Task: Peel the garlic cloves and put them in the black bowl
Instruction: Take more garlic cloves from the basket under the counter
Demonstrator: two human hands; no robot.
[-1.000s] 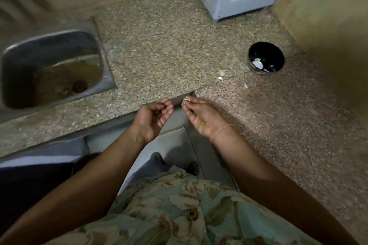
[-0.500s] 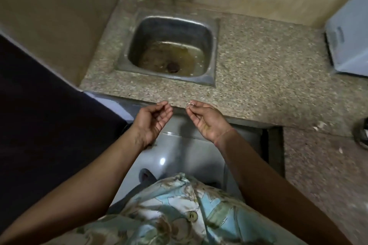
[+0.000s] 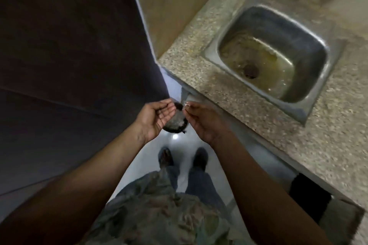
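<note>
Between thumb and forefinger of right hand (image 3: 205, 123), pinches a pale scrap of garlic (image 3: 186, 104), likely skin, above a dark bin (image 3: 176, 124) on the floor (image 3: 179, 140), seemingly to drop it. Holds left hand (image 3: 157, 117) cupped beside it, fingers relaxed, empty. Shows no black bowl.

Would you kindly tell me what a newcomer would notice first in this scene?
Mid-frame, above the floor, the right hand pinches a small pale scrap; beside it the left hand lies open, palm up. At upper right, a steel sink with a brownish stained bottom sits in the speckled counter.
</note>
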